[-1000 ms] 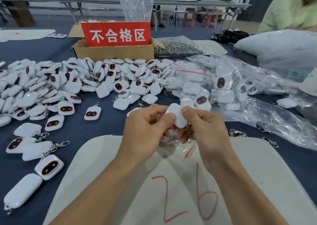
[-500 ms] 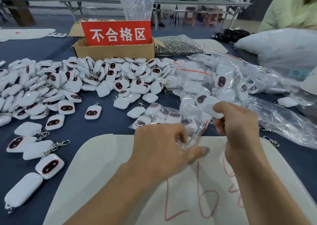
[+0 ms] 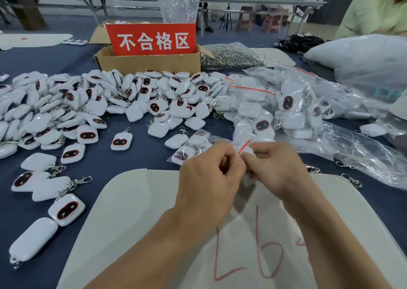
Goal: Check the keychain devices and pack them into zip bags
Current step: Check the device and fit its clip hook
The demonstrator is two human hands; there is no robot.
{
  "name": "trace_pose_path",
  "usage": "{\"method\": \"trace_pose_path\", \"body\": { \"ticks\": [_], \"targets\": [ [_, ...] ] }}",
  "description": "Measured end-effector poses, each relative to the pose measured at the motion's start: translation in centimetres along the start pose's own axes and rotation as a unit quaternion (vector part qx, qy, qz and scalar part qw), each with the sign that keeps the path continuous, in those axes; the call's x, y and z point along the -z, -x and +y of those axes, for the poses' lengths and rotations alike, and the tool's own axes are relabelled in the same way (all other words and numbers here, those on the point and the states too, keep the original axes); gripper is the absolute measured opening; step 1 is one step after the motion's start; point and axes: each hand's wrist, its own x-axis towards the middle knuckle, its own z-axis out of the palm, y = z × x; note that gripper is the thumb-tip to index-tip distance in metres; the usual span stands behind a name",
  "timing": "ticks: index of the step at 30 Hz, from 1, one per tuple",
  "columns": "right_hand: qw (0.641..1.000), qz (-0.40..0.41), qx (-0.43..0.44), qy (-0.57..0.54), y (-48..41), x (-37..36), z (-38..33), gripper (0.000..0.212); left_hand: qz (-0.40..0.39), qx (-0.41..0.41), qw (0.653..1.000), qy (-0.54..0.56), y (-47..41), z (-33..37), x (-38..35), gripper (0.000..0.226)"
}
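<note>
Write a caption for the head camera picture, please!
Left hand pinches the red-striped mouth of a zip bag; right hand holds a white keychain device at it, loose pile beyond.

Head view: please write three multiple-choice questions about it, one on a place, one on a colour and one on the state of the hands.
1. Where does the cardboard box with the red sign stand?
A. behind the pile of loose keychain devices
B. on a shelf
C. on the floor

2. What colour is the seal strip of the zip bag at the hands?
A. blue
B. red
C. green

3. What are the left hand and the right hand doing?
A. lying flat and open
B. pinching at the zip bag's mouth with curled fingers
C. reaching into the cardboard box

Answers:
1 A, the box stands at the far edge of the pile.
2 B, a red strip shows between the two hands.
3 B, both hands meet at the bag's mouth, fingers curled.
</note>
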Motion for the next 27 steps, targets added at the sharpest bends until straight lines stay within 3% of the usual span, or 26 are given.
{"method": "trace_pose_path", "body": {
  "ticks": [8, 12, 15, 18, 21, 24, 27],
  "targets": [
    [0.995, -0.065, -0.002, -0.069, 0.1, -0.3, 0.0, 0.017, -0.023, -0.075, 0.996, 0.044, 0.0, -0.2, 0.5, 0.016],
    [0.995, 0.027, 0.027, 0.09, 0.4, -0.4, -0.6, 0.023, -0.044, -0.105, 0.993, 0.042, 0.2, -0.2, 0.3, 0.016],
    [0.965, 0.065, 0.067, 0.246, 0.6, -0.5, -0.2, 0.01, -0.059, -0.115, 0.99, 0.048, 0.5, 0.0, 0.2, 0.015],
    [0.966, 0.047, 0.052, 0.248, 0.4, -0.1, 0.0, 0.008, -0.071, -0.105, 0.991, 0.054, 0.3, -0.2, 0.5, 0.013],
    [0.987, 0.083, 0.036, 0.135, -0.2, 0.6, 0.2, 0.023, 0.007, -0.054, 0.998, 0.011, -1.7, -1.4, 1.7, 0.013],
    [0.978, 0.204, 0.036, 0.014, -0.5, 1.0, 0.3, 0.038, 0.097, 0.09, 0.99, -0.055, -4.5, -4.0, 3.5, 0.016],
    [0.959, 0.274, 0.039, -0.052, -0.3, 1.0, 0.2, 0.031, 0.041, 0.182, 0.97, -0.158, -5.8, -7.3, 5.1, 0.026]
  ]
}}
